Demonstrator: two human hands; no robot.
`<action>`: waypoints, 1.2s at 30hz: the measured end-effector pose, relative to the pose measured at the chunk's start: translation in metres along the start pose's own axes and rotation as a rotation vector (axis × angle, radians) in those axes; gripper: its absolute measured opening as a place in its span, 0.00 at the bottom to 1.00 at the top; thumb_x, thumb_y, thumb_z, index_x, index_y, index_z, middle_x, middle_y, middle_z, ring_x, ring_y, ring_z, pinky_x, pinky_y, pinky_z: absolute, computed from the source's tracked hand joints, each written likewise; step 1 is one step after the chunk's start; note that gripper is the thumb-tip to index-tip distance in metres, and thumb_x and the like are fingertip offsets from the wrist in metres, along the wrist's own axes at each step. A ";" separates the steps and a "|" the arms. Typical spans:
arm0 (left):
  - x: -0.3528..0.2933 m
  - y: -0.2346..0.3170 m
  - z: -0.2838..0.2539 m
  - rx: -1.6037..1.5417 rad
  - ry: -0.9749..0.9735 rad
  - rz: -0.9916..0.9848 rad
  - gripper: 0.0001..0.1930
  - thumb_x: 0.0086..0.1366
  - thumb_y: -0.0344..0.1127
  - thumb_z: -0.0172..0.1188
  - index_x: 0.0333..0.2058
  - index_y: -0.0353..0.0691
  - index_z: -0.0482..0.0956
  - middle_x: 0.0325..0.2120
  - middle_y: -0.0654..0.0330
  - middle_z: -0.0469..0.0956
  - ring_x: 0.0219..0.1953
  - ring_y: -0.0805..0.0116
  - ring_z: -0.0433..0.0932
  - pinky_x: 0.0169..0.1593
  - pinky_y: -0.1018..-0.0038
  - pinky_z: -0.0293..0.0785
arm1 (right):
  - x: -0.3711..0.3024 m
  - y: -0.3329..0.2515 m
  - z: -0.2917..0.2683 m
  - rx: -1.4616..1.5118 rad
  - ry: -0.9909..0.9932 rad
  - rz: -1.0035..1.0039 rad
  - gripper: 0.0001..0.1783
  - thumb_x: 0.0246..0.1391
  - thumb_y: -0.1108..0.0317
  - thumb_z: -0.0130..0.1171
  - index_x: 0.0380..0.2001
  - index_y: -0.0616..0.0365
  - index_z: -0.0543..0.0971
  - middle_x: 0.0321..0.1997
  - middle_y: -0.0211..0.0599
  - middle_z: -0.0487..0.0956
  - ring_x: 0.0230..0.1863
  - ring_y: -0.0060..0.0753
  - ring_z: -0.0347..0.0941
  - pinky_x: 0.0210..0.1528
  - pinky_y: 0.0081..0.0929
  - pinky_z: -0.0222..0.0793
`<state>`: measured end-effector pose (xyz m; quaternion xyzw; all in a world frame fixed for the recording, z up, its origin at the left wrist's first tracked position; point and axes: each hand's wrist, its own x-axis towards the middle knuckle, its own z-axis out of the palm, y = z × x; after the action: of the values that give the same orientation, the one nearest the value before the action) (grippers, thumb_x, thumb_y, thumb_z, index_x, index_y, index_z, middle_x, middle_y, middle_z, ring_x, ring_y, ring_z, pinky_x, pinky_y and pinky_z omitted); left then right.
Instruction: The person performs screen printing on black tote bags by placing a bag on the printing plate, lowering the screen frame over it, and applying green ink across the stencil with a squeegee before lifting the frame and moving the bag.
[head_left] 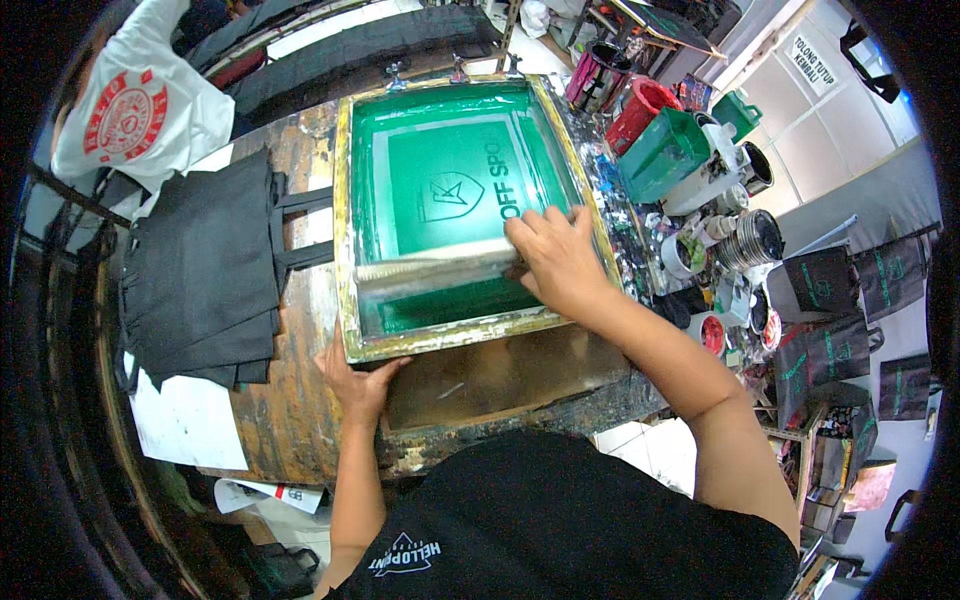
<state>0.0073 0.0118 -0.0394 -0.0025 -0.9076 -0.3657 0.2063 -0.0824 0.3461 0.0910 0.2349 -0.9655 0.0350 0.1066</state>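
A screen printing frame with a worn yellowish wooden border lies in front of me on the table. Wet green ink coats its mesh, where a dark shield emblem and lettering show. My right hand is closed round the right part of a long pale squeegee, which lies across the lower half of the mesh and looks slightly blurred. At the frame's near left corner, my left hand grips the border, thumb along its near side. What lies beneath the mesh is hidden, but two black straps run under the frame's left side.
A stack of black fabric bags lies left on the stained wooden table. Clamps stand at the frame's far edge. Ink tubs, including a green container, crowd the right side. Someone in a white shirt is at the far left.
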 end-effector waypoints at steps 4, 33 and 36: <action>-0.002 -0.002 0.000 0.024 -0.012 -0.055 0.62 0.32 0.54 0.87 0.67 0.34 0.70 0.51 0.51 0.82 0.51 0.51 0.74 0.59 0.57 0.62 | 0.061 0.040 0.030 -0.045 0.045 0.016 0.34 0.40 0.62 0.77 0.51 0.49 0.72 0.46 0.33 0.77 0.51 0.44 0.73 0.53 0.54 0.58; 0.260 0.065 0.022 0.191 0.041 0.576 0.39 0.58 0.63 0.72 0.60 0.39 0.80 0.53 0.47 0.76 0.58 0.47 0.72 0.63 0.53 0.64 | 0.271 0.168 0.092 -0.189 0.390 -0.034 0.23 0.52 0.64 0.69 0.52 0.45 0.76 0.47 0.30 0.80 0.53 0.41 0.76 0.51 0.54 0.66; 0.317 0.096 0.065 0.196 -0.059 0.633 0.37 0.61 0.61 0.70 0.60 0.39 0.80 0.54 0.46 0.76 0.60 0.46 0.72 0.63 0.54 0.66 | 0.259 0.181 0.110 -0.255 0.453 -0.010 0.16 0.56 0.65 0.62 0.49 0.43 0.77 0.43 0.28 0.79 0.50 0.38 0.76 0.48 0.49 0.66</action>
<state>-0.2923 0.0788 0.1011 -0.2752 -0.8983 -0.1941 0.2824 -0.4115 0.3779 0.0384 0.2107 -0.9123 -0.0358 0.3492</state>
